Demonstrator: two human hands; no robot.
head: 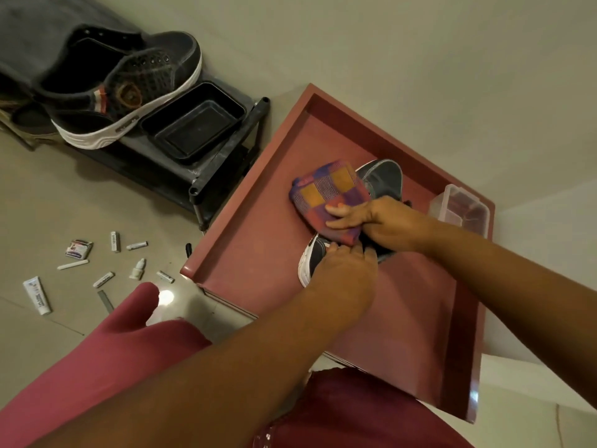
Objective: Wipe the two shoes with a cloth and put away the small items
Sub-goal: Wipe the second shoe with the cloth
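Note:
A small grey shoe with a white sole lies on the red tray-topped table. My left hand grips its heel end and holds it down. My right hand holds a folded checked cloth in purple, orange and red against the shoe's upper, which hides most of its middle. The second shoe, large, dark and white-soled, sits on a black rack at the upper left. Several small items are scattered on the floor at left: white tubes, a small box and a dropper bottle.
A black plastic tray sits on the rack beside the big shoe. At the table's far right corner stands a clear plastic container. The table has a raised rim. My legs in red trousers are below.

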